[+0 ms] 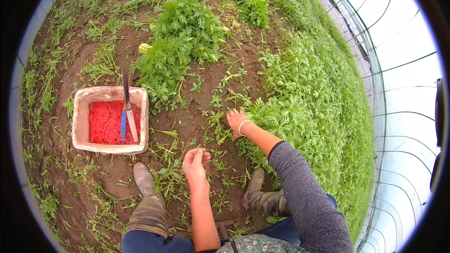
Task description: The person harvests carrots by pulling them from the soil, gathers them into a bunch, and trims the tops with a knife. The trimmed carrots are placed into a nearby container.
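Observation:
My right hand (238, 123) reaches down to the edge of the standing leafy green crop (309, 95), fingers spread near small weeds on the soil; a white bracelet is on its wrist. My left hand (197, 161) hovers over the ground between the boots, palm up with its fingers curled in; whether it holds something small cannot be told. Left of it stands a white plastic foam box (109, 150) of red rubber bands (105, 121). Two knives, one with a blue handle (123, 123) and one with a white handle (132, 125), lean inside it, blades upward.
Bundles of cut greens (190, 24) lie ahead, one with a tied stem end (144, 48). Another pile of greens (251, 3) lies farther off. Loose plants are strewn over the brown soil (102, 196). A greenhouse film wall (404, 112) with curved ribs rises at the right.

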Demonstrator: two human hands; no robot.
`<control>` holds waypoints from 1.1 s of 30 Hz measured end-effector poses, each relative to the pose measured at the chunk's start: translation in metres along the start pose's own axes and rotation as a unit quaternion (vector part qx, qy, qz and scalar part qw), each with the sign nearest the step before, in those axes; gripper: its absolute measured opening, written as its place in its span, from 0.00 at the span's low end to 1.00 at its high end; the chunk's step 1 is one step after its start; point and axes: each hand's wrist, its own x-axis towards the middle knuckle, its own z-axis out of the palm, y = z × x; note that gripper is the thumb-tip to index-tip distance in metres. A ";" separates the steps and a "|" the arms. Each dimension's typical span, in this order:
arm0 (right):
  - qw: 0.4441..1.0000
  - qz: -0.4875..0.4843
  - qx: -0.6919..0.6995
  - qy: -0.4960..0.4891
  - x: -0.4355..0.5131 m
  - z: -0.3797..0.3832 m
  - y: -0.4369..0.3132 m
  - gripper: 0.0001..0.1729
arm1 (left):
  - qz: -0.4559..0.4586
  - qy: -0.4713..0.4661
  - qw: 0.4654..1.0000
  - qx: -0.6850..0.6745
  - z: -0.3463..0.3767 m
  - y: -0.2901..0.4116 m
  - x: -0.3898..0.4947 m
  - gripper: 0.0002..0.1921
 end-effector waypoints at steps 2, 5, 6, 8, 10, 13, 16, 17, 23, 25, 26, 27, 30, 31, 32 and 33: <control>0.993 0.075 -0.038 -0.079 -0.004 0.002 0.028 0.81 | -0.020 0.004 1.000 -0.012 -0.003 -0.006 0.008 0.06; 0.964 0.133 -0.076 -0.218 -0.005 0.025 0.055 0.80 | -0.034 0.018 0.999 0.010 -0.013 0.003 0.024 0.05; 0.962 0.127 -0.073 -0.231 -0.012 0.032 0.062 0.72 | -0.028 0.033 0.999 0.003 -0.011 0.009 0.025 0.05; 0.962 0.137 -0.082 -0.222 -0.012 0.044 0.070 0.58 | -0.028 0.039 0.999 0.005 -0.012 0.014 0.030 0.05; 0.962 0.179 -0.099 -0.180 -0.012 0.059 0.079 0.46 | -0.036 0.031 0.999 0.006 -0.008 0.015 0.034 0.05; 0.977 0.148 -0.078 -0.131 -0.006 0.056 0.081 0.36 | -0.056 0.014 0.998 0.023 -0.008 0.013 0.036 0.05; 0.982 0.071 -0.135 -0.107 -0.008 0.029 0.057 0.37 | -0.040 0.027 0.999 -0.001 -0.024 0.014 0.038 0.05; 0.984 0.058 -0.147 -0.081 -0.007 0.028 0.048 0.37 | -0.035 0.041 0.999 0.003 -0.029 0.015 0.038 0.05; 0.976 0.168 -0.085 -0.106 0.000 0.083 0.082 0.19 | -0.017 0.046 0.999 0.006 -0.031 0.014 0.037 0.05; 0.976 0.130 -0.136 -0.107 0.002 0.062 0.089 0.15 | -0.015 0.048 0.999 0.004 -0.036 0.013 0.035 0.05; 0.978 0.129 -0.123 -0.111 0.003 0.057 0.091 0.14 | -0.017 0.046 0.999 0.002 -0.037 0.011 0.034 0.05; 0.973 0.095 -0.138 -0.155 0.001 0.052 0.096 0.14 | -0.020 0.042 0.999 -0.001 -0.035 0.010 0.033 0.05; 0.974 0.070 -0.129 -0.174 -0.003 0.030 0.080 0.15 | -0.021 0.043 0.999 -0.011 -0.033 0.016 0.026 0.05; 0.977 0.066 -0.120 -0.165 -0.009 0.027 0.069 0.14 | -0.019 0.047 0.999 -0.013 -0.034 0.021 0.023 0.05; 0.979 0.063 -0.111 -0.156 -0.017 0.024 0.057 0.14 | -0.015 0.039 0.999 -0.028 -0.035 0.025 0.020 0.05; 0.983 0.103 -0.060 -0.139 -0.028 0.038 0.060 0.15 | -0.014 0.016 0.999 -0.044 -0.027 0.029 0.015 0.05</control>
